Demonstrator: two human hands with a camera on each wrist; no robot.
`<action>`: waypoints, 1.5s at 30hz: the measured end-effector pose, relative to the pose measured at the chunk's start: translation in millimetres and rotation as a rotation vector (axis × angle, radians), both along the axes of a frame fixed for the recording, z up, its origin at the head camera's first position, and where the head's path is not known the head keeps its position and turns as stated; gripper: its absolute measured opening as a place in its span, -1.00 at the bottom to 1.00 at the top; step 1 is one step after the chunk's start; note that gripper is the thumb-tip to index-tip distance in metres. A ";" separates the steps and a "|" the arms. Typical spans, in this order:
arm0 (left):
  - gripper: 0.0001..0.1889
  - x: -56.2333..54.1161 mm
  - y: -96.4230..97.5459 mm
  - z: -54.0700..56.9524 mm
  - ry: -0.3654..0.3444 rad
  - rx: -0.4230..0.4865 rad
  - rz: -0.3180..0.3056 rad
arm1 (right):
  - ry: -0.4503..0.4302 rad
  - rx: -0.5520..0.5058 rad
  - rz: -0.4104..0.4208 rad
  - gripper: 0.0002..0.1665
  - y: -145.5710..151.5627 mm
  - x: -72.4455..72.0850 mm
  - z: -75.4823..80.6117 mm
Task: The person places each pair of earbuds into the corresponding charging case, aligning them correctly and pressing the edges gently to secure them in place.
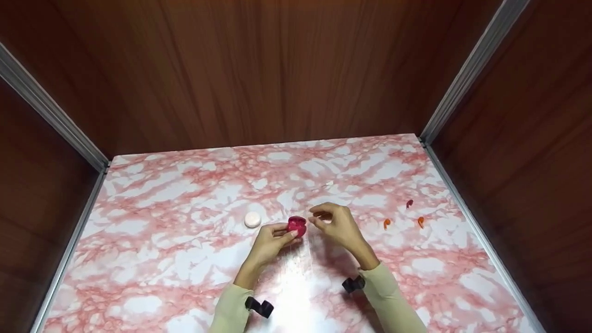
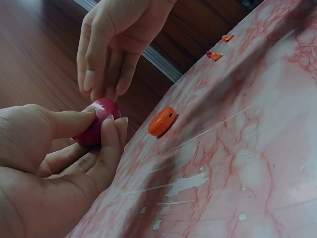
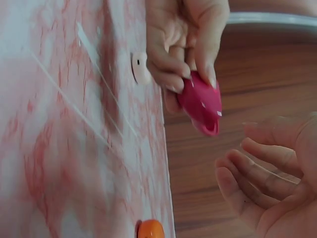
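Pinched between thumb and fingers of the left hand [image 1: 269,243] is a small magenta earbud case [image 1: 297,228], held above the table with its lid raised. Just right of it, the right hand [image 1: 340,226] hovers with loosely bent fingers. In the right wrist view a gap separates those fingers [image 3: 235,161] from the case [image 3: 200,99], and nothing shows in their grasp. An orange case [image 2: 162,122] lies on the table in the left wrist view; the right hand hides it from the head view. A round white case [image 1: 252,219] lies left of the magenta one.
Two orange earbuds, a nearer-left one [image 1: 386,224] and a right one [image 1: 420,222], lie on the table's right side, with a magenta earbud [image 1: 409,203] behind them. The pink-and-white marbled table [image 1: 185,277] is bounded by brown wood panels [image 1: 259,74] and metal rails [image 1: 467,212].
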State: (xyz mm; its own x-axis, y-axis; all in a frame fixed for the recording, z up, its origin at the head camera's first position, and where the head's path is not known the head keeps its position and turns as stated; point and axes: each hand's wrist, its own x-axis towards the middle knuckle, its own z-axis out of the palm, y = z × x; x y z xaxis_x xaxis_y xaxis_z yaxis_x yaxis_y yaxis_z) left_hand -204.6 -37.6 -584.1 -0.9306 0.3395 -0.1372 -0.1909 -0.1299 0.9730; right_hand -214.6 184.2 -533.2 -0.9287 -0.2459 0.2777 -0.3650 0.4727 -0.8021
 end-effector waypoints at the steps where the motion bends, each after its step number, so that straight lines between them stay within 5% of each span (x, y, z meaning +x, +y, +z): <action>1: -0.60 -0.1 -0.2 0.4 -0.002 -0.002 0.002 | -0.005 0.001 -0.012 -0.76 2.6 -0.2 0.5; 12: -0.54 -0.6 -2.7 2.8 -0.040 -0.111 0.036 | -0.074 -0.039 -0.148 -0.68 36.5 -3.8 7.6; 23: -0.55 -0.7 -5.9 1.6 -0.027 -0.105 0.041 | -0.012 -0.019 -0.228 -0.70 69.7 -6.0 8.1; 37: -0.56 0.0 -11.1 -2.2 0.050 -0.183 0.037 | 0.040 0.187 -0.410 -0.57 127.6 -11.1 4.6; 45: -0.53 -0.8 -9.9 -1.9 0.017 -0.157 0.050 | 0.118 0.277 -0.482 -0.53 152.8 -15.7 -2.5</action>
State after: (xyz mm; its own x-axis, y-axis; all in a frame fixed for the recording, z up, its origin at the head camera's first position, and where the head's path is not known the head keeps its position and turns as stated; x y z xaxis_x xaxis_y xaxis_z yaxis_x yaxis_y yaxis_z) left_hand -205.4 -47.5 -586.0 -0.9485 0.2682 -0.1687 -0.1709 0.0153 0.9852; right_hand -230.3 337.0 -535.8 -0.9205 0.1195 0.3720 -0.1355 0.7953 -0.5909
